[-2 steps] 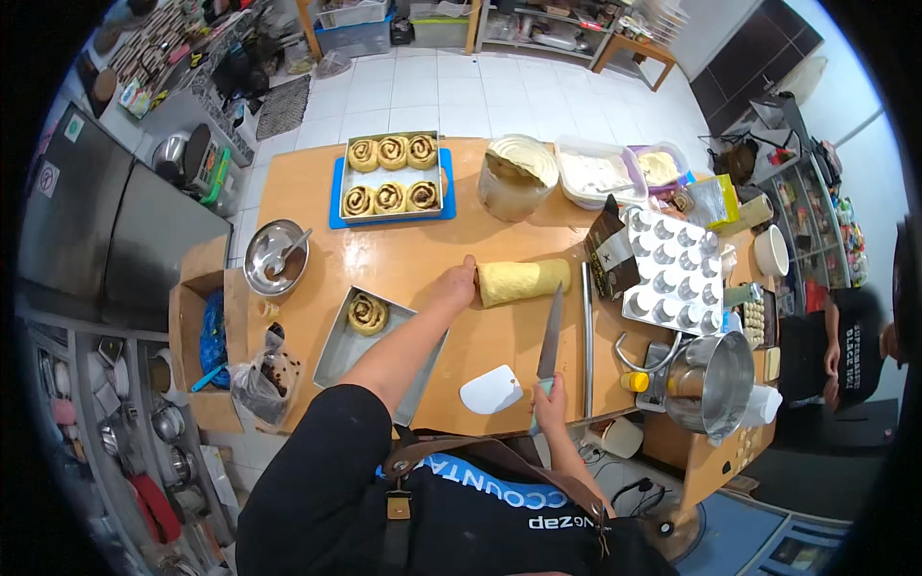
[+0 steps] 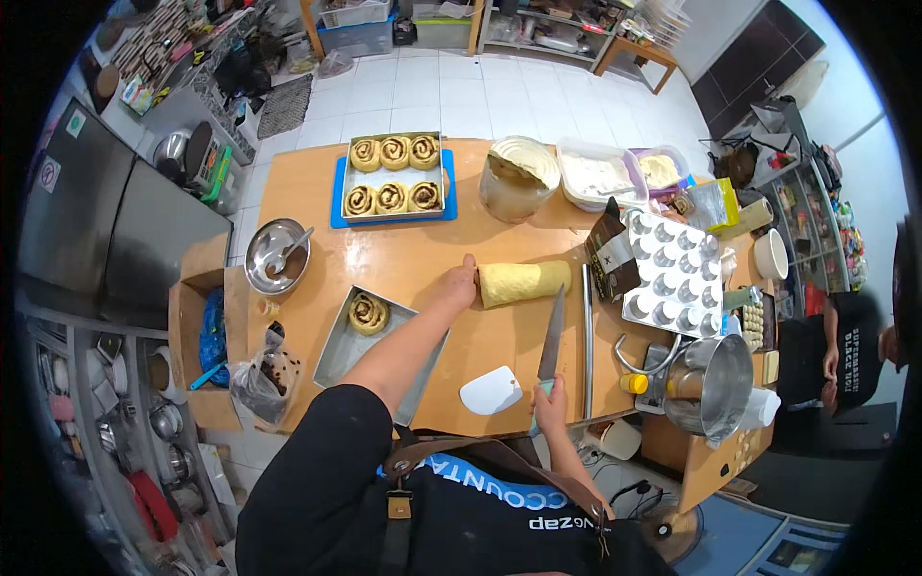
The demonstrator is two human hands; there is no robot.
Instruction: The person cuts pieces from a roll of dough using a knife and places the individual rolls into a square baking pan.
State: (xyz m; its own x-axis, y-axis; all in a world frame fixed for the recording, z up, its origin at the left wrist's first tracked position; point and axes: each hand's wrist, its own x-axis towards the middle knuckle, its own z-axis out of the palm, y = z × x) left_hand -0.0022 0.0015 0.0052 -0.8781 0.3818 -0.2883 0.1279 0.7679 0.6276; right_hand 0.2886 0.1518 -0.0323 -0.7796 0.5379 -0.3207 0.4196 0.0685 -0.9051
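A pale yellow dough roll [image 2: 523, 284] lies crosswise on the wooden table. My left hand [image 2: 461, 284] is closed against its left end, with the fingers partly hidden. In my right hand [image 2: 550, 408], near the table's front edge, is a knife [image 2: 551, 344] with a pale green handle. Its long blade points away from me, the tip by the roll's right part. Between my arms lies a white dough scraper [image 2: 491, 390]. Beside my left forearm, a metal baking pan [image 2: 338, 362] holds one spiral dough slice [image 2: 369, 314].
At the back, a square pan [image 2: 392, 173] of several spiral rolls stands on a blue board [image 2: 338, 199]. A metal bowl [image 2: 277, 256] sits left. Right are a metal rod [image 2: 588, 355], a muffin tray [image 2: 675, 259] and a mixer bowl [image 2: 711, 389]. Another person [image 2: 836, 350] stands at far right.
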